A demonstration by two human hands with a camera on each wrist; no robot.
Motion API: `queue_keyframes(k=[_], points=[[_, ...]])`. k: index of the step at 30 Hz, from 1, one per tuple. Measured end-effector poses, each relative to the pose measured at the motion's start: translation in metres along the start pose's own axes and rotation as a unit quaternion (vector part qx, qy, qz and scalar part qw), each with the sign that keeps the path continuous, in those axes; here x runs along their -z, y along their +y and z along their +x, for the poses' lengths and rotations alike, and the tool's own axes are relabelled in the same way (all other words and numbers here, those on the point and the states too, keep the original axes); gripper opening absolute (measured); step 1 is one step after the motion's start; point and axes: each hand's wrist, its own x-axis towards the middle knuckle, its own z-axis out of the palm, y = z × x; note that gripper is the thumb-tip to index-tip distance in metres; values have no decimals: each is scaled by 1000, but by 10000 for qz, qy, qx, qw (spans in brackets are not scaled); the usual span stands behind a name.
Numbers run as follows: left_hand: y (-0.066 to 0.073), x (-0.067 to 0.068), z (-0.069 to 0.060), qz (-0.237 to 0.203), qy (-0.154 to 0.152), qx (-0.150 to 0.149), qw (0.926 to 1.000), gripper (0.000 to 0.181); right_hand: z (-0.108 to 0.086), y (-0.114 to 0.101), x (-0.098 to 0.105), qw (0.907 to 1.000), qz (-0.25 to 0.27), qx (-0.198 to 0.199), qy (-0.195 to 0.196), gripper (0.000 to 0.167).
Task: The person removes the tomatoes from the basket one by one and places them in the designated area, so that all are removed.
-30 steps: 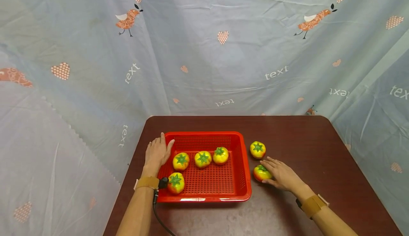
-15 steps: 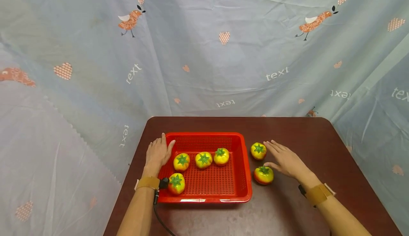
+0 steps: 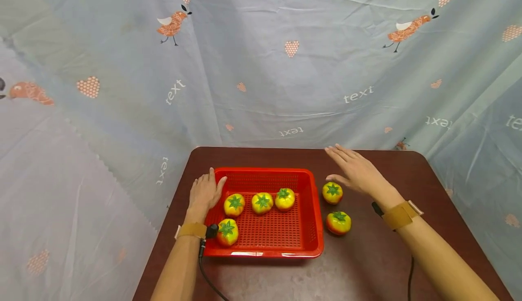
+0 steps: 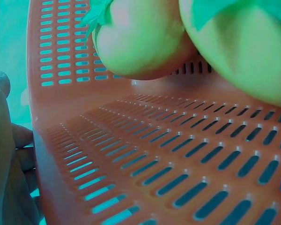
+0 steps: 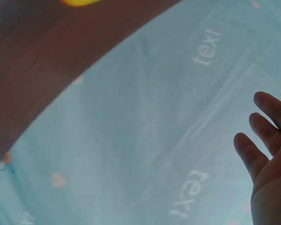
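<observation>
I see the right hand (image 3: 359,170), grasping nothing, has moved off the nearer loose fruit (image 3: 338,224); the left hand (image 3: 205,194) still touches the basket (image 3: 269,234), unclenched.

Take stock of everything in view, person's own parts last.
Basket: one, red, on the table
Fruits: six, yellow-red with green tops, four in the basket, two right of it
Table: one, dark brown, under the basket
Cloth: count unclear, printed grey-blue, behind the table
Straps: two, tan, on both forearms
Devices: two, black, on the straps
Cables: two, black, beside the forearms
Left grip: one, bare, at the basket's left rim
Right grip: one, bare, above the table's right half
</observation>
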Motion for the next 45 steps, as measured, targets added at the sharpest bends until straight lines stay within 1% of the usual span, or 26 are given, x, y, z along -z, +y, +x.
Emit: queue_keyframes(k=[6, 14, 20, 25, 30, 33, 37, 41, 45], points=[[4, 1, 3, -20, -63, -20, 10000, 75, 26, -16, 10, 9995, 44, 272, 119, 79], [7, 2, 6, 13, -104, -20, 9999, 75, 54, -34, 20, 9990, 70, 451, -25, 79], [6, 2, 6, 22, -142, -8, 9999, 75, 73, -48, 23, 9979, 59, 643, -59, 77], [5, 3, 5, 2, -138, 7, 9999, 74, 88, -61, 18, 9964, -16, 833, -143, 76], [3, 3, 5, 18, -133, -7, 9999, 75, 104, -78, 10, 9945, -97, 977, -376, 77], [3, 3, 6, 17, -119, -45, 9999, 75, 112, -91, 1, 9923, -163, 1137, -474, 77], [2, 3, 4, -50, -105, -25, 9999, 75, 122, -110, -16, 9869, -312, 1457, -625, 76], [2, 3, 2, -97, -99, 40, 9999, 74, 131, -133, -36, 9803, -477, 1677, -924, 77], [2, 2, 1, -68, -59, 53, 9999, 73, 134, -153, -57, 9734, -652, 1792, -1268, 77]])
